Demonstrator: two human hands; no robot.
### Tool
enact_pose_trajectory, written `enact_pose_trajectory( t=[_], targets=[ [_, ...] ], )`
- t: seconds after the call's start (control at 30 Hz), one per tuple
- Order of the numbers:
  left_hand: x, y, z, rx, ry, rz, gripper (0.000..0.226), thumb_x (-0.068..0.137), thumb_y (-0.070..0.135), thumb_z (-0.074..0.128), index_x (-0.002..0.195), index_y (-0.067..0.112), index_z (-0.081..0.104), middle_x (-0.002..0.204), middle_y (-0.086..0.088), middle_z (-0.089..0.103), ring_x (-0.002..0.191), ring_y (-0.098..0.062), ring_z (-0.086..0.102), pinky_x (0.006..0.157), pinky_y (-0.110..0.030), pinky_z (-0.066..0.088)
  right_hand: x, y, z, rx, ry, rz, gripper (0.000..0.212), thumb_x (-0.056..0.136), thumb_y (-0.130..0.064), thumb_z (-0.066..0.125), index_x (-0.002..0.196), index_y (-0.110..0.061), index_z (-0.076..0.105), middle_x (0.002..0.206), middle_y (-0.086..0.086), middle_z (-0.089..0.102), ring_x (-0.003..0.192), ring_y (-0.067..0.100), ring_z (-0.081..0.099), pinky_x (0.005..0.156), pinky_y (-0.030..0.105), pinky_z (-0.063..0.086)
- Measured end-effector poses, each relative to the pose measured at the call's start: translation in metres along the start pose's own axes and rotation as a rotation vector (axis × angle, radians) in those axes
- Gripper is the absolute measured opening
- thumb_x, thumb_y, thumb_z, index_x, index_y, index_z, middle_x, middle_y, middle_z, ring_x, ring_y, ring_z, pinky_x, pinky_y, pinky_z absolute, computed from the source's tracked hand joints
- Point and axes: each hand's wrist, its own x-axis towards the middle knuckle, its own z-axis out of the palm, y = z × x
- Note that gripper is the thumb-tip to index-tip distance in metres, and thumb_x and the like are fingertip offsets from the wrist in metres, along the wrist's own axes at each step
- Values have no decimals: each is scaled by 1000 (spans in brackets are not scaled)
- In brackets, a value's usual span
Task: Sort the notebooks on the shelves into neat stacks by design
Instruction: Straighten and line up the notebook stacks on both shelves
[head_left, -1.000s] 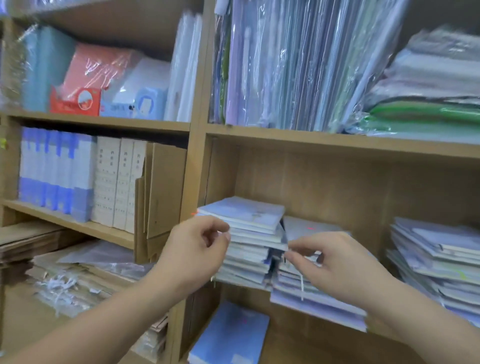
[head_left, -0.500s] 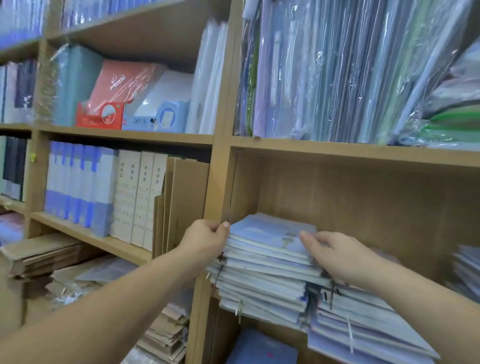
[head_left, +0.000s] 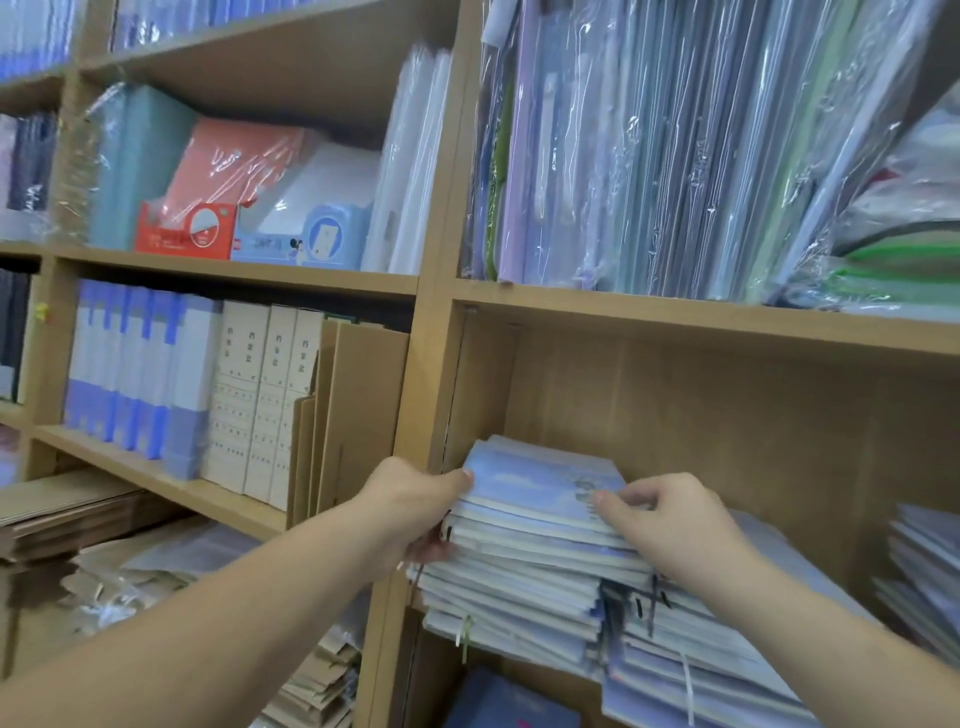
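Where the left bay ends, we note upright file boxes and cardboard sheets leaning beside the shelf upright; neither belongs to the sort.

Just right of that upright, in the middle compartment, lies the notebook stack, pressed close to the upright and overhanging the shelf front.

The left hand grasps the stack's left end. Its thumb lies on the near left corner of the top notebook, and its fingers curl around the edges of the upper notebooks below.

The right hand grasps the opposite end. Its fingers are bent over the right edge of the same top cover.

We judge that the stack's long axis runs left to right, directly between the two hands. Both hands touch it, so neither is nearer. Any squaring or lifting move therefore acts along that axis, with one hand at each end.

Touching the stack on its right, a neighbouring stack sits lower and splays forward. Its ribbon markers hang over the front.

Well apart at the far right, a third stack is partly cut off by the frame.
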Motion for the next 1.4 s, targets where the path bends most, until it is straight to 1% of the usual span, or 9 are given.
enact_pose_trajectory(
  t=[0.17, 0.33, 0.5, 0.7, 0.83, 0.93, 1.07, 1.2, 1.4],
  targets=[
    [-19, 4, -1, -208, -320, -189, 25, 79, 39, 65, 74, 19, 52, 60, 2, 45, 47, -10, 33, 42, -19, 17, -22, 5, -12, 30, 76, -3, 32, 89, -52, 66, 70, -28, 77, 47, -8, 60, 48, 10, 55, 55, 29, 44],
    [-28, -19, -2, -193, -338, -205, 48, 85, 38, 73, 120, 5, 66, 91, -12, 76, 76, -23, 71, 58, -30, 57, -43, 10, -22, 78, -36, 37, 24, 86, -54, 67, 79, -33, 77, 45, -5, 53, 41, 17, 56, 55, 41, 59],
    [-52, -24, 4, -330, -333, -50, 36, 95, 21, 67, 125, -1, 65, 107, -20, 76, 95, -32, 75, 78, -42, 62, -55, 17, -23, 94, -12, -14, 8, 86, -54, 67, 83, -51, 74, 43, -4, 50, 45, 14, 56, 63, 48, 60],
    [-111, -49, -6, -367, -348, 275, 27, 98, 11, 64, 115, -9, 63, 99, -23, 75, 81, -34, 76, 63, -39, 63, -93, 20, -17, 478, -157, 29, 45, 98, -30, 64, 139, -43, 52, 71, -13, 73, 66, 2, 66, 63, 17, 46],
    [-147, -66, -20, -193, -387, 482, 45, 97, 12, 67, 140, 13, 56, 129, -11, 70, 121, -32, 66, 97, -40, 57, -117, 28, -23, 855, -226, 153, 68, 93, -4, 66, 146, -43, 45, 102, 11, 78, 90, 30, 77, 71, 39, 58],
    [-160, -81, -29, -73, -374, 500, 80, 97, 13, 68, 157, 43, 25, 138, 3, 64, 127, -20, 63, 103, -38, 53, -143, 32, -26, 804, -185, 126, 77, 90, 1, 68, 147, -45, 44, 103, 9, 78, 89, 27, 77, 67, 38, 60],
    [-178, -106, -26, 2, -401, 544, 95, 96, 13, 69, 154, 59, 10, 147, 11, 56, 135, -17, 55, 113, -48, 44, -176, 38, -30, 704, -140, -23, 95, 90, 0, 69, 148, -60, 23, 110, -8, 77, 99, 17, 75, 89, 48, 57],
    [-194, -145, -10, -7, -331, 518, 105, 95, 7, 68, 149, 64, -2, 144, 31, 51, 130, -2, 56, 99, -26, 54, -208, 55, -20, 491, -188, -97, 112, 93, -10, 69, 141, -72, -11, 116, -48, 58, 110, -12, 61, 98, 27, 50],
    [-191, -223, 35, -9, -260, 413, 103, 96, 1, 63, 149, 64, 2, 152, 24, 45, 126, -2, 59, 93, -23, 55, -254, 120, 31, 341, -214, -68, 122, 96, -8, 61, 131, -67, -40, 163, -33, -8, 148, 3, 25, 108, 23, 33]
  ],
)
